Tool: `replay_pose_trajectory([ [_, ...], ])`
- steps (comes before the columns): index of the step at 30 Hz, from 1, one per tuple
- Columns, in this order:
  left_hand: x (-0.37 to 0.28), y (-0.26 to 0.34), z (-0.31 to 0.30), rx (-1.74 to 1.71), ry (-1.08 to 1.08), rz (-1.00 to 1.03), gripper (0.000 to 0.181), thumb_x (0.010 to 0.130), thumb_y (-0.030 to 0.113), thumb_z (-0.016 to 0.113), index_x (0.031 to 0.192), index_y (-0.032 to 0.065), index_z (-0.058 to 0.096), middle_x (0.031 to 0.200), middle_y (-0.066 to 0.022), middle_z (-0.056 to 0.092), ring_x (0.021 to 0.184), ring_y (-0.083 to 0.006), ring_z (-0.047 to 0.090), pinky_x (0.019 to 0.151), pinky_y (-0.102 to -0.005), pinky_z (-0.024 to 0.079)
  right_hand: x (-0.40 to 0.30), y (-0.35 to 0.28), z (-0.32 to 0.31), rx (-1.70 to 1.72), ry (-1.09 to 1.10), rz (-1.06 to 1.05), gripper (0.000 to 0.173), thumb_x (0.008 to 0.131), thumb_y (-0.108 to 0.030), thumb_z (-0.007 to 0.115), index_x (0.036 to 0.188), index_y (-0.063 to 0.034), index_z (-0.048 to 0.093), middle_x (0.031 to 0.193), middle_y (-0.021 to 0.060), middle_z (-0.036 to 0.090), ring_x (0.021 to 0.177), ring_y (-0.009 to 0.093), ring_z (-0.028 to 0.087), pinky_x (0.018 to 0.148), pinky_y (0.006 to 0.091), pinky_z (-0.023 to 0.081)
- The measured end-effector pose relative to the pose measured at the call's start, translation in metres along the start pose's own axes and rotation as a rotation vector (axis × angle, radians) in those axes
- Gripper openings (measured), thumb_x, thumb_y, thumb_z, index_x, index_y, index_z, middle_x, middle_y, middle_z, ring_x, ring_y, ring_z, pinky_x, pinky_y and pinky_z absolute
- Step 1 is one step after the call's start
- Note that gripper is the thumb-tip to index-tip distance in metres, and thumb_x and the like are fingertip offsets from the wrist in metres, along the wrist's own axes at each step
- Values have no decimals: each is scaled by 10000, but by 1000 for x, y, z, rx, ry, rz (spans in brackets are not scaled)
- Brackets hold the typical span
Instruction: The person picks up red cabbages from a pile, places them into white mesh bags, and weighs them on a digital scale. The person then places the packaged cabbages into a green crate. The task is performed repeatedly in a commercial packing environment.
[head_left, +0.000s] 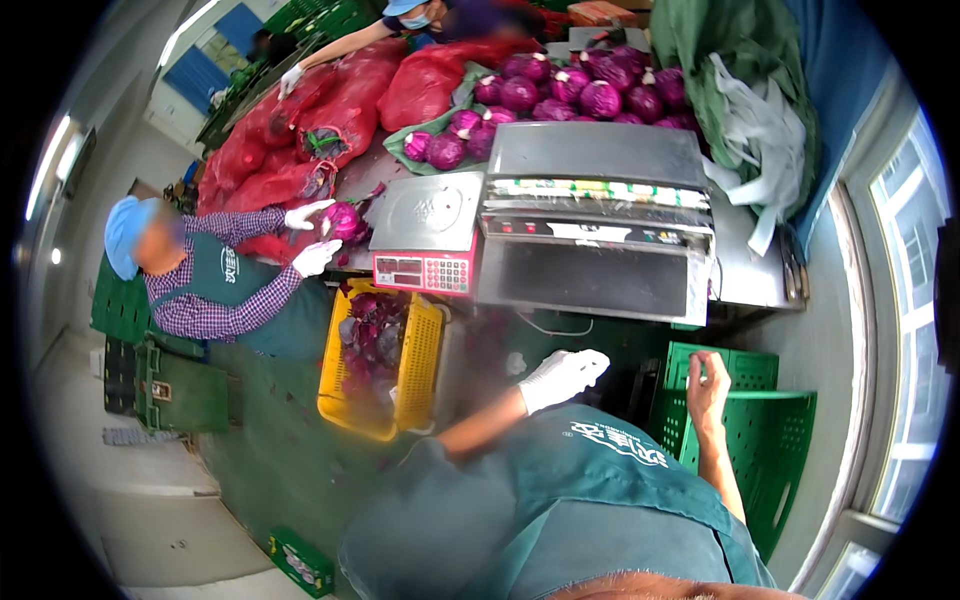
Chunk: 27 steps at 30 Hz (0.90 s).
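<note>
My left hand (566, 377) wears a white glove and is held in front of my green apron (600, 480). Its fingers lie close together, and I cannot tell whether anything is in them. To the right, my bare right hand (707, 390) is raised with curled fingers in front of green plastic crates (772, 450). No object shows in it. Beyond my hands, at the table's edge, stands a wrapping machine (592, 281) with a dark flat plate and a roll of printed film (600, 191). Neither hand touches it.
Left of the machine sits a red digital scale (427, 214). Purple cabbages (600, 97) and red mesh sacks (330, 112) are behind. A co-worker (217, 277) handles a cabbage (341, 221) beside a yellow crate (424, 367) of leaves. Another person (450, 22) reaches over the sacks. Knives (791, 266) are right.
</note>
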<state>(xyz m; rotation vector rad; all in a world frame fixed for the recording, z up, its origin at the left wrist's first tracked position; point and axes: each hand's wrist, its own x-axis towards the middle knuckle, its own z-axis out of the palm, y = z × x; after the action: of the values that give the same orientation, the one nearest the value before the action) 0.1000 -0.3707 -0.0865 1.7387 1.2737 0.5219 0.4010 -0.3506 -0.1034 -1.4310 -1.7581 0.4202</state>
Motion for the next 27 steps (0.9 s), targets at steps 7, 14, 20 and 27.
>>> replay_pose_trajectory([
  [7, 65, -111, -170, -429, 447, 165, 304, 1002, 140, 561, 1264, -9, 598, 1213, -145, 647, 1106, -224, 634, 984, -321, 506, 47, -100, 100, 172, -179, -58, 27, 890, 26, 644, 896, 17, 620, 871, 165, 660, 759, 315, 666, 674, 354, 522],
  [14, 180, -221, -417, 430, 844, -36, 589, 886, 287, 713, 1383, 53, 499, 1390, -237, 484, 1265, -385, 508, 1067, -444, 437, 96, -138, 149, 40, -126, 120, 28, 908, 5, 623, 921, 24, 640, 820, 164, 648, 693, 302, 629, 673, 373, 497],
  [20, 263, -297, -517, 578, 556, -627, 1148, 698, 527, 845, 1587, 221, 186, 1647, -177, 110, 1488, -452, 193, 1054, -695, 384, 125, -138, 182, -64, -24, 259, 47, 910, -9, 617, 876, 18, 636, 791, 141, 677, 708, 270, 679, 681, 354, 527],
  [27, 293, -336, -539, 626, 587, -677, 1110, 664, 422, 907, 1544, 223, 260, 1569, -188, 274, 1425, -459, 314, 979, -568, 518, 150, -122, 206, -82, -94, 374, 58, 900, 4, 609, 861, 28, 644, 775, 133, 687, 726, 240, 702, 684, 342, 538],
])
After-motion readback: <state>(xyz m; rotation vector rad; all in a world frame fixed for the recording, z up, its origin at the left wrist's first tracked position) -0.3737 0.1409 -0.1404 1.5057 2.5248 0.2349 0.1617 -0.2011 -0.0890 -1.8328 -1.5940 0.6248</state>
